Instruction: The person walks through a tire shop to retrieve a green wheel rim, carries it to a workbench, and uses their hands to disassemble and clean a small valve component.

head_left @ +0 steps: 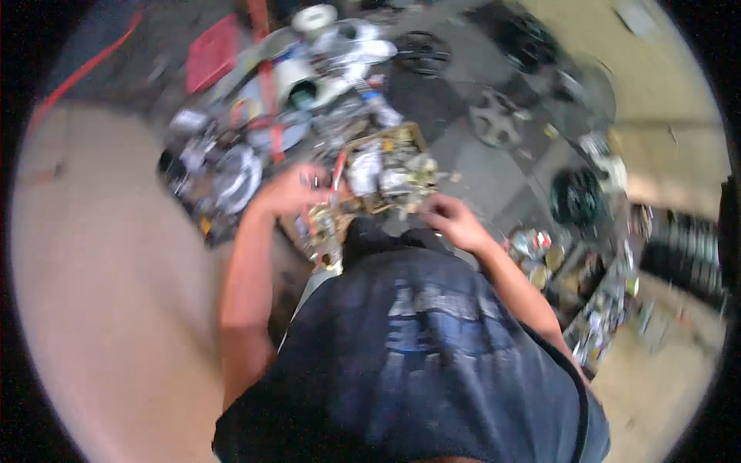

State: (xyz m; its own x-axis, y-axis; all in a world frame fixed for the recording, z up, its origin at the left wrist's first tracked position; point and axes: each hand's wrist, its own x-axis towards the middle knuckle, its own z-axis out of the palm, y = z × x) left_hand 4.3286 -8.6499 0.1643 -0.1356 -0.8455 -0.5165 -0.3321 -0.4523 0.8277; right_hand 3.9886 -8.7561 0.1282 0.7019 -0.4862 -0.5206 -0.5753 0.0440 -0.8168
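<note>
My left hand (292, 190) is blurred, its fingers bent around a small dark thing I cannot make out. Just beside its fingertips a red stick-like thing (340, 167) leans at the left edge of a cardboard box (421, 137). Small metal-looking and pale parts fill that box, with a whitish bundle (365, 168) among them. To the box's lower right is my right hand (457, 224), fingers curled together; whatever they may hold is hidden. Under my left hand lies a heap of small brassy and pale bits (323, 231).
Mixed scrap covers the dark mat, including a white cylinder (292, 81) and a round metal disc (238, 179). A pink-red crate (212, 54) stands far left. Wheel covers (494, 117) and a dark coil (577, 195) lie right. Nearer right is a tray of small parts (598, 328).
</note>
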